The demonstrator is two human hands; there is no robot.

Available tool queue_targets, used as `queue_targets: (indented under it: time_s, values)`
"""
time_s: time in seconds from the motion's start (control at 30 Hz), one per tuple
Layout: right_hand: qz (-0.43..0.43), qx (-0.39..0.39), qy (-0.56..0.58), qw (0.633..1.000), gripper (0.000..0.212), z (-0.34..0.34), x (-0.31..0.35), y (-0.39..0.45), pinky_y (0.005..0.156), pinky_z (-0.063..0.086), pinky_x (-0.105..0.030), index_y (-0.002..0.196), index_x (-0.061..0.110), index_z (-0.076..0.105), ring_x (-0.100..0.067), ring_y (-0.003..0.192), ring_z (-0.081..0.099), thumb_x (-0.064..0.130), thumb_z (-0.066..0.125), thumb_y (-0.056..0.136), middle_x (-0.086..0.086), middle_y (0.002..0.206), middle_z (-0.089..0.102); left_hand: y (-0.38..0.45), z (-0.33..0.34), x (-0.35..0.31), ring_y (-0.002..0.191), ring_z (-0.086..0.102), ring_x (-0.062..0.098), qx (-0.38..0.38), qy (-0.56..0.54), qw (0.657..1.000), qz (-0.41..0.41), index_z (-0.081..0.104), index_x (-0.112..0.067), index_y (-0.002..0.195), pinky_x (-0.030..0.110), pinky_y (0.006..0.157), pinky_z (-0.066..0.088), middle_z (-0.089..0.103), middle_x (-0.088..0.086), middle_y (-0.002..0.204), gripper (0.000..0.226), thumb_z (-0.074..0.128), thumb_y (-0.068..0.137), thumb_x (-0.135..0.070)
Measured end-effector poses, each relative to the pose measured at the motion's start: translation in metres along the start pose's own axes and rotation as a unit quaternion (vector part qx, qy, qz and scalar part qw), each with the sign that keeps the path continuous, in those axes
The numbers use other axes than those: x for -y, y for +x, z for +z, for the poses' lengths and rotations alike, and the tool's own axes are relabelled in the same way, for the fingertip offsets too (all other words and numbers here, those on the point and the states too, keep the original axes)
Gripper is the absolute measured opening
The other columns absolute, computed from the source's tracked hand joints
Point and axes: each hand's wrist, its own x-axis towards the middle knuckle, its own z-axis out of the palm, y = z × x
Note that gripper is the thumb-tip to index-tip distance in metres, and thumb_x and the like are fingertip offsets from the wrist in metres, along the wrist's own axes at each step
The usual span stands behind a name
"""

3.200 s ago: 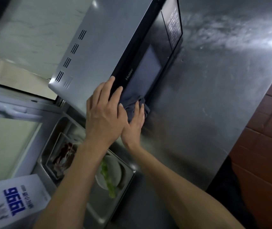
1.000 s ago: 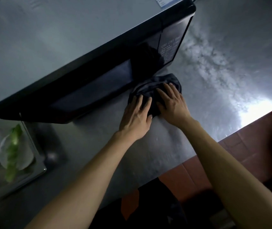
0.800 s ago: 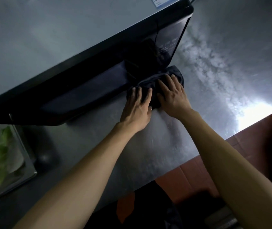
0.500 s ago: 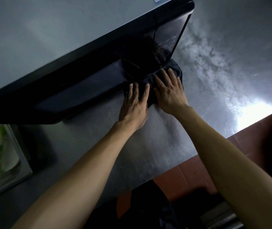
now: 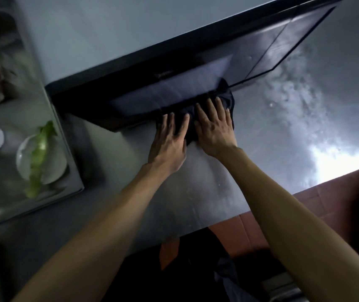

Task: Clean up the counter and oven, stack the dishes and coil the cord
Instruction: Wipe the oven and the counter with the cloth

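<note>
The dark bunched cloth (image 5: 212,110) lies mid-frame on the steel counter (image 5: 272,136), against the black oven (image 5: 174,88); left hand (image 5: 170,140) and right hand (image 5: 214,129) press it flat-fingered. Wiping step; next probably sweep sideways along the base.

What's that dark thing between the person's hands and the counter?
A dark cloth, seen in the head view. The left hand and right hand press it flat on the steel counter, against the oven front's lower edge.
</note>
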Motion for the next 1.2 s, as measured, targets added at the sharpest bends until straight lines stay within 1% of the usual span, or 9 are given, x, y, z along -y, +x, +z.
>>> queue_targets:
  time_s: [0.17,0.27,0.43,0.57,0.83,0.93,1.0,1.1,1.2]
  values:
    - [-0.010,0.009,0.007,1.000,0.057,0.019,0.059,-0.010,0.124,-0.003,-0.048,0.158,0.024,0.015,-0.028,0.153,-0.011,0.042,0.025,0.106,-0.009,0.167,0.003,-0.040,-0.005,0.047,0.145,0.022,0.047,-0.010,0.009,1.000,-0.025,0.021,-0.014,0.157,0.053,0.119,0.021,0.033,0.032,0.152,0.072,0.048,0.091,-0.026]
    - [-0.021,0.011,0.005,1.000,0.057,0.031,0.092,-0.017,0.124,-0.002,-0.048,0.159,0.024,0.015,-0.028,0.153,-0.011,0.041,0.027,0.105,-0.009,0.167,0.003,-0.064,-0.006,0.075,0.146,0.019,0.048,-0.011,-0.001,0.999,-0.036,0.021,-0.014,0.157,0.054,0.118,0.023,0.032,0.032,0.152,0.073,0.044,0.090,-0.028]
    - [-0.032,0.021,-0.003,0.999,0.058,0.049,0.138,-0.023,0.124,-0.002,-0.049,0.159,0.025,0.014,-0.028,0.153,-0.011,0.043,0.026,0.105,-0.008,0.167,0.002,-0.098,-0.016,0.107,0.150,0.003,0.043,0.024,-0.031,0.997,-0.066,0.007,-0.018,0.159,0.054,0.121,0.015,0.016,0.027,0.160,0.075,0.044,0.095,-0.029]
    - [-0.047,0.033,-0.017,0.998,0.058,0.057,0.157,-0.032,0.124,0.000,-0.049,0.158,0.027,0.014,-0.027,0.153,-0.011,0.045,0.025,0.104,-0.005,0.167,0.000,-0.121,-0.020,0.120,0.151,-0.003,0.042,0.038,-0.054,0.995,-0.074,0.001,-0.019,0.159,0.054,0.121,0.011,0.007,0.025,0.163,0.076,0.045,0.098,-0.031]
    - [-0.049,0.049,-0.029,0.997,0.058,0.068,0.156,-0.072,0.124,0.000,-0.048,0.158,0.029,0.010,-0.025,0.152,-0.014,0.045,0.025,0.105,-0.003,0.167,-0.003,-0.159,-0.014,0.110,0.150,-0.005,0.044,0.056,-0.074,0.994,-0.064,0.003,-0.019,0.159,0.057,0.120,0.008,0.006,0.026,0.162,0.077,0.048,0.098,-0.029]
    - [-0.053,0.048,-0.023,0.997,0.057,0.071,0.149,-0.086,0.124,0.000,-0.048,0.158,0.029,0.011,-0.024,0.152,-0.014,0.045,0.026,0.105,-0.003,0.167,-0.002,-0.169,-0.010,0.101,0.150,-0.003,0.044,0.055,-0.069,0.994,-0.064,0.005,-0.019,0.159,0.059,0.120,0.012,0.009,0.026,0.162,0.075,0.046,0.098,-0.030]
    - [-0.057,0.047,-0.018,0.997,0.057,0.072,0.142,-0.092,0.124,0.000,-0.047,0.158,0.028,0.012,-0.024,0.153,-0.013,0.044,0.026,0.106,-0.002,0.167,-0.002,-0.170,-0.010,0.094,0.150,-0.004,0.043,0.056,-0.072,0.993,-0.070,0.006,-0.020,0.159,0.059,0.120,0.013,0.009,0.026,0.162,0.073,0.045,0.097,-0.030]
    - [-0.061,0.044,-0.003,0.997,0.057,0.072,0.124,-0.097,0.124,-0.002,-0.047,0.158,0.028,0.012,-0.023,0.152,-0.014,0.043,0.026,0.106,-0.003,0.167,-0.003,-0.164,-0.010,0.075,0.151,-0.007,0.040,0.063,-0.087,0.990,-0.094,0.008,-0.022,0.159,0.055,0.122,0.006,0.007,0.022,0.163,0.071,0.041,0.097,-0.029]
    - [-0.067,0.043,0.009,0.997,0.056,0.065,0.093,-0.099,0.124,-0.003,-0.047,0.158,0.028,0.012,-0.023,0.152,-0.014,0.044,0.026,0.106,-0.003,0.167,-0.003,-0.150,-0.008,0.046,0.151,-0.006,0.040,0.069,-0.079,0.989,-0.107,0.010,-0.022,0.159,0.056,0.121,0.007,0.009,0.022,0.163,0.071,0.040,0.095,-0.032]
